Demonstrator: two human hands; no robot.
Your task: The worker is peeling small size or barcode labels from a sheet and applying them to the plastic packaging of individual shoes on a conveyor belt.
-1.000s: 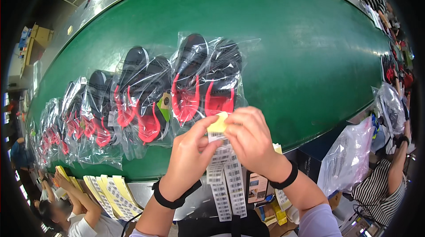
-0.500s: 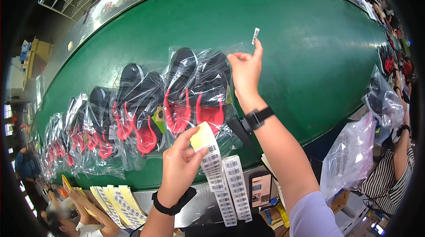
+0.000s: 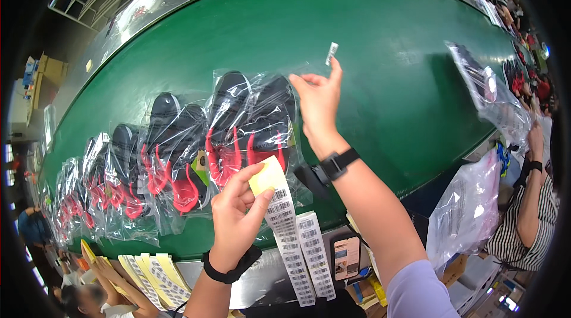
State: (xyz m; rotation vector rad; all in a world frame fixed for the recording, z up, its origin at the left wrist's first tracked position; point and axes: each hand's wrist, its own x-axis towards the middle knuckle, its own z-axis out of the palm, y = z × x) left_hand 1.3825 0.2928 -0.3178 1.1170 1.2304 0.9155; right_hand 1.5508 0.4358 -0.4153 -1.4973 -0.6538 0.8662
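Barcodes (image 3: 278, 206) line the strip (image 3: 286, 238) at six o'clock and sheets (image 3: 156, 279) at seven; right fingers (image 3: 336, 68) bear a label (image 3: 331, 54) at one; wording unreadable.

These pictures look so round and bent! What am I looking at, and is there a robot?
No robot here: just a person's two bare hands. The view comes from a wide camera worn on their head, looking down, which makes straight edges curve. On the green table lies a row of black-and-red shoes in clear bags. The left hand pinches the yellow top of a strip of labels. The right hand has a small white label at one fingertip; whether it also grips a bag is unclear.
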